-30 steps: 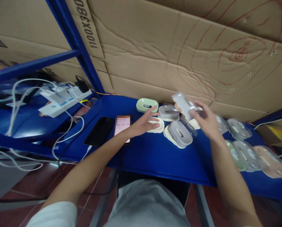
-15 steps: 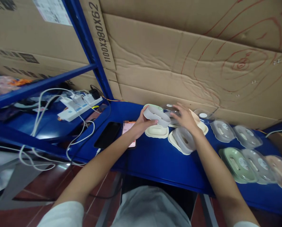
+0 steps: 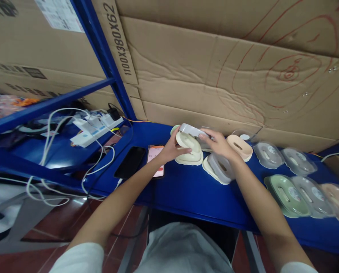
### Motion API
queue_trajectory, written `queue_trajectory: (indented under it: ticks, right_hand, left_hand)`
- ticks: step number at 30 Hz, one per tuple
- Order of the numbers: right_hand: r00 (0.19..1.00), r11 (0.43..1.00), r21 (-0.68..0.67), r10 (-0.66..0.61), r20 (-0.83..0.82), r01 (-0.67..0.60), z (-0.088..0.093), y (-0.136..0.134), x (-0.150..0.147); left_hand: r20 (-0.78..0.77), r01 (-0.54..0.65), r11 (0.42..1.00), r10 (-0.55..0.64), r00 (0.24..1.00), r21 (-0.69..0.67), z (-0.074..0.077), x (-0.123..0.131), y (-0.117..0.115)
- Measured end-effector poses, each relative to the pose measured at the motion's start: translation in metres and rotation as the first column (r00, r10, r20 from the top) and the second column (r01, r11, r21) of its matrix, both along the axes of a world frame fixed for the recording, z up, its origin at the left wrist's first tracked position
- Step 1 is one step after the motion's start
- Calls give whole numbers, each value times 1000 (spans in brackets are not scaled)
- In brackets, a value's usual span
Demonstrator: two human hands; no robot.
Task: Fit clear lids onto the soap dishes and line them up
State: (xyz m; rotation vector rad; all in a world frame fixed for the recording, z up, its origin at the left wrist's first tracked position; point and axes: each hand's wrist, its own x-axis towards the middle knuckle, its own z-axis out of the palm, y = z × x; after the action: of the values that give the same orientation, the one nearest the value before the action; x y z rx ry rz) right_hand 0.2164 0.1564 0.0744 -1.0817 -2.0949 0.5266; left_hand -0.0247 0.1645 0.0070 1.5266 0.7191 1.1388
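Note:
My left hand (image 3: 172,148) grips a cream oval soap-dish part (image 3: 188,143), tilted up over a cream oval base (image 3: 189,159) on the blue table (image 3: 192,189). My right hand (image 3: 219,145) holds the other end, where a grey oval part (image 3: 192,131) sits on top of the cream one. Just to the right lies a cream base with a grey insert (image 3: 219,168). A beige oval piece (image 3: 239,146) sits behind my right hand. A green piece is mostly hidden behind the held parts.
Clear lids (image 3: 267,154) and green, grey and pink dishes (image 3: 286,189) line the right side. Two phones (image 3: 155,159) lie left of my hands. Power strips with white cables (image 3: 93,127) sit on the lower left shelf. Cardboard (image 3: 215,68) backs the table.
My right hand put down the clear piece it held a second ago and came to the left. Both hands now hold the grey and cream parts together above the cream base.

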Motion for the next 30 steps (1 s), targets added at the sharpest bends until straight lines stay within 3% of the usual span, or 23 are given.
queue_trajectory:
  ticks: [2, 5, 9, 14, 20, 23, 26, 30]
  right_hand:
    - [993, 995, 82, -66, 93, 58, 6, 0, 11]
    - [961, 982, 158, -143, 237, 107, 16, -1, 26]
    - [926, 973, 183, -195, 323, 141, 24, -4, 45]
    - [873, 983, 102, -180, 453, 150, 21, -5, 56]
    - [834, 943, 191, -331, 441, 273, 13, -29, 87]
    - [687, 855, 195, -505, 522, 481, 11, -65, 126]
    - [499, 723, 148, -594, 631, 674, 7, -94, 164]
    - [282, 517, 81, -584, 761, 852, -5, -88, 195]
  left_hand:
    - [-201, -76, 992, 95, 975, 102, 1, -2, -1]
    - [-459, -172, 959, 261, 849, 226, 5, -5, -5]
    - [-540, -217, 908, 392, 745, 359, 10, -7, -10]
    - [-617, -197, 897, 419, 665, 397, 9, -11, -9]
    - [-737, -148, 921, 378, 560, 360, 4, -19, -2]
    - [-780, -107, 938, 336, 529, 331, 2, -20, -1]
    - [-808, -75, 938, 329, 489, 337, 0, -16, -6]
    - [-776, 56, 877, 392, 494, 478, -1, -8, -17]
